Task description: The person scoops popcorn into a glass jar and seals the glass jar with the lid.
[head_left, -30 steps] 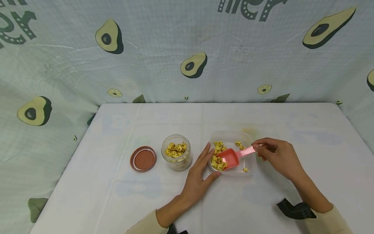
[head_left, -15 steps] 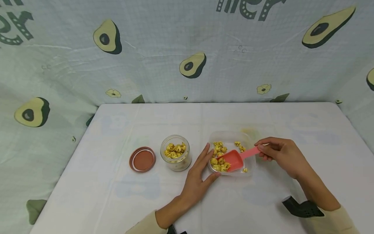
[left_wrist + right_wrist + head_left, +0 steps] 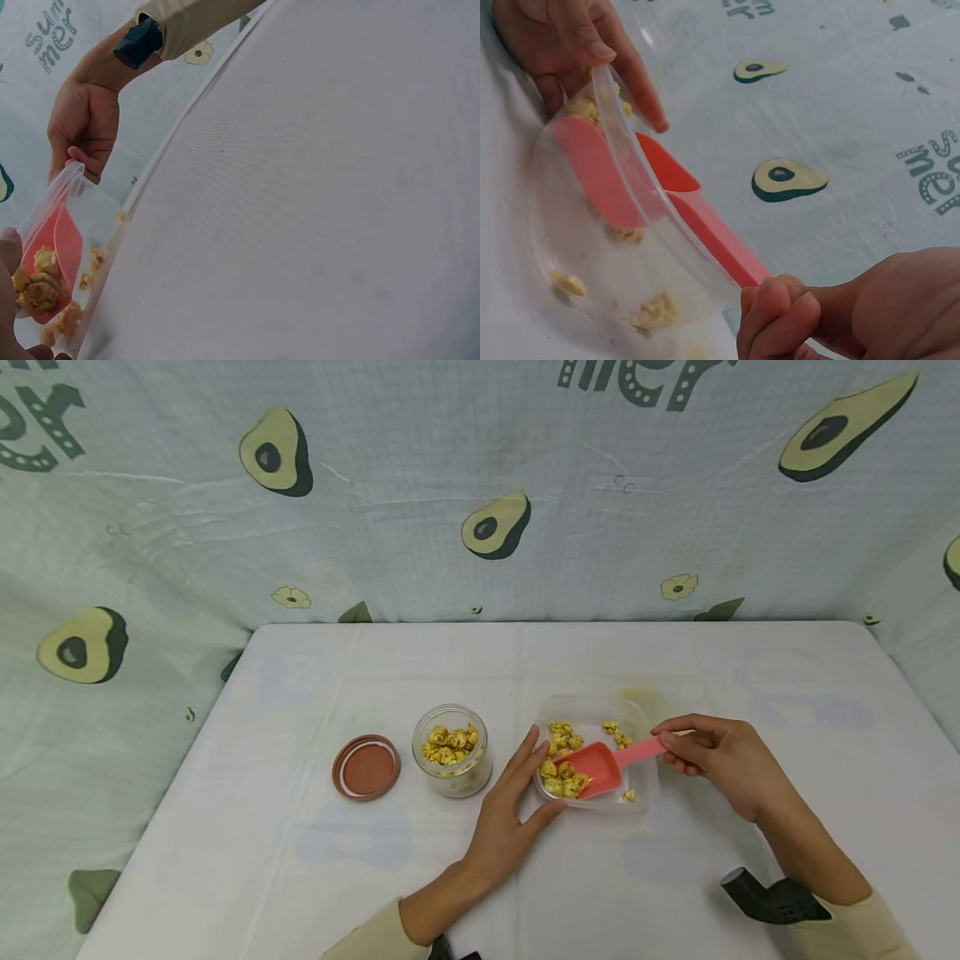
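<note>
My right hand pinches the end of a pink scoop's handle. The bowl of the scoop sits inside a clear plastic container, its front edge among clumps of yellow popcorn. Against the container's left side lies my left hand, fingers extended and thumb spread apart, touching the rim. In the right wrist view the scoop's handle crosses the rim, and a few popcorn pieces show through the clear wall. The left wrist view shows popcorn at the scoop's bowl.
Left of the container stands an open glass jar partly filled with popcorn. Beside it a brown lid lies on the white-covered table. Behind the table hangs a pale cloth printed with avocados.
The right hand and scoop have shifted slightly to the right inside the container, then stayed nearly still. The left hand holds its place at the container's side.
</note>
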{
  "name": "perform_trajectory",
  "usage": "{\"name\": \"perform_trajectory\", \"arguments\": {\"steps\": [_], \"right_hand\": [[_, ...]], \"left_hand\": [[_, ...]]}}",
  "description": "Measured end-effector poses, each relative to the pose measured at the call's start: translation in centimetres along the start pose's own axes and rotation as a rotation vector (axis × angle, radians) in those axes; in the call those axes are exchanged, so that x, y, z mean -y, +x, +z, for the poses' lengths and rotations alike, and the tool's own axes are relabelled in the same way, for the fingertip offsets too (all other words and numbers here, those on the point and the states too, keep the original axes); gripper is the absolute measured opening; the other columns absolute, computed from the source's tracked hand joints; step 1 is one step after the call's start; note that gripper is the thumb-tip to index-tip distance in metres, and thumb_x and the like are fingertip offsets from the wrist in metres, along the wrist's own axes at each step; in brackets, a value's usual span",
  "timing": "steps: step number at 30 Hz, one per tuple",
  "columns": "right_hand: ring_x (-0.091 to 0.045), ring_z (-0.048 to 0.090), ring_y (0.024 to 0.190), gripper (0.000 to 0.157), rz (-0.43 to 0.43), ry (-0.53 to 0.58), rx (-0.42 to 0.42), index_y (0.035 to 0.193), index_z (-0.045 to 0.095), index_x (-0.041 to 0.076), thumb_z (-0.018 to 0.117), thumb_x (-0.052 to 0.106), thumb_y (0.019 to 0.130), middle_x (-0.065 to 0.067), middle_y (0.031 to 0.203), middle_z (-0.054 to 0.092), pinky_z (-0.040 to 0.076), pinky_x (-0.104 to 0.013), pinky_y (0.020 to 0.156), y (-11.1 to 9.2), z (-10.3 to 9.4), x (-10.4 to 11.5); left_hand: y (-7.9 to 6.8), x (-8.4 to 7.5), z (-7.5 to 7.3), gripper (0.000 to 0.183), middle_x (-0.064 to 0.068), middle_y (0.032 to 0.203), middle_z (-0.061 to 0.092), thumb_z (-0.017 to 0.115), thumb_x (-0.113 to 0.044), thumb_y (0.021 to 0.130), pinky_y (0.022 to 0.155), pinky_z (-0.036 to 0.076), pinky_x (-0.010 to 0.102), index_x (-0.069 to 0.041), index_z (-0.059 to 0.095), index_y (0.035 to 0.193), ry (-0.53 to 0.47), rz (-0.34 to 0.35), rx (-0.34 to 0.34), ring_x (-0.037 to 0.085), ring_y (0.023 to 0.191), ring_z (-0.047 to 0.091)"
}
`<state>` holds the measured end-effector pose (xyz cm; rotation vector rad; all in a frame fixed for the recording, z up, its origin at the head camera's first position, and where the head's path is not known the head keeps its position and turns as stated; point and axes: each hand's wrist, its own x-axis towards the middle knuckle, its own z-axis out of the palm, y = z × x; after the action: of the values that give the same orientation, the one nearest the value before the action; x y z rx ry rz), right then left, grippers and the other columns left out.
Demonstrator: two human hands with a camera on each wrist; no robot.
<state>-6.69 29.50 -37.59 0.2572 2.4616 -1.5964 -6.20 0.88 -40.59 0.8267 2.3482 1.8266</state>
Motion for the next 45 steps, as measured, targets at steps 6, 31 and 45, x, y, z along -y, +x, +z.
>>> {"name": "perform_trajectory", "arguments": {"steps": [6, 31, 45], "right_hand": [[-0.019, 0.064, 0.075, 0.044, 0.022, 0.088, 0.01, 0.122, 0.058, -0.007, 0.062, 0.027, 0.095, -0.013, 0.089, 0.067, 0.057, -0.026, 0.07, 0.0, -0.3, -0.1], [-0.019, 0.062, 0.074, 0.042, 0.054, 0.07, 0.061, 0.12, 0.057, -0.009, 0.059, 0.025, 0.096, -0.014, 0.087, 0.066, 0.057, -0.027, 0.068, -0.1, 0.2, 0.5], [-0.014, 0.058, 0.071, 0.043, 0.07, 0.156, 0.063, 0.119, 0.057, -0.009, 0.06, 0.026, 0.096, -0.009, 0.084, 0.064, 0.056, -0.025, 0.067, 0.1, 0.3, 0.4]], "left_hand": [[-0.1, -0.1, 0.0, 0.063, 0.009, 0.155, 0.026, 0.07, -0.004, 0.086, 0.114, 0.025, 0.034, 0.003, 0.041, 0.142, -0.014, -0.021, 0.004, 0.022, 0.141, 0.025], [-0.2, 3.4, 0.9, 0.068, 0.005, 0.156, 0.024, 0.072, -0.012, 0.086, 0.114, 0.024, 0.035, -0.006, 0.039, 0.146, 0.025, 0.01, -0.01, 0.015, 0.141, 0.023], [-0.2, 3.8, 0.9, 0.07, -0.003, 0.157, 0.021, 0.071, -0.018, 0.087, 0.113, 0.025, 0.034, -0.01, 0.037, 0.148, 0.034, 0.022, 0.001, 0.012, 0.142, 0.021]]}}
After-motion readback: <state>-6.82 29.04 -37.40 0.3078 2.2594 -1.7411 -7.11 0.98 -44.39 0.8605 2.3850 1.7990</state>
